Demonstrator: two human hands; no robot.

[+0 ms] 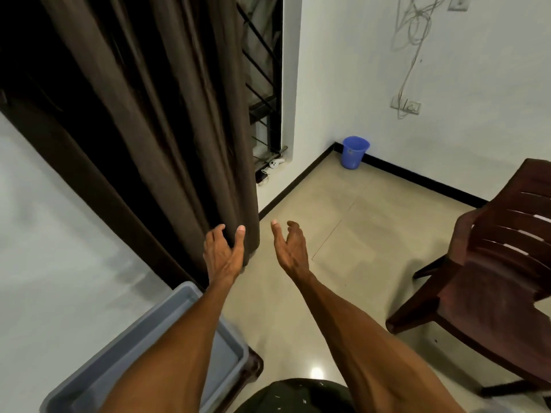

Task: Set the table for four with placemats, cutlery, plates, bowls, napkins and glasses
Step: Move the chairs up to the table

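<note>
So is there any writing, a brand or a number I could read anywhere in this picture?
None can be read.
Blue bin: a pale mark on its side, too small and blurred to read.
Wall socket: no legible marking.
Grey tub and brown chair: no text shows.

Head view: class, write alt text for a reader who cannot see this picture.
Two bare forearms reach forward over a beige tiled floor, the left hand and the right hand both open and holding nothing. A brown curtain hangs just beyond the left hand, a grey tub sits lower left, a dark wooden chair stands right, and a blue bin sits in the far corner.
</note>
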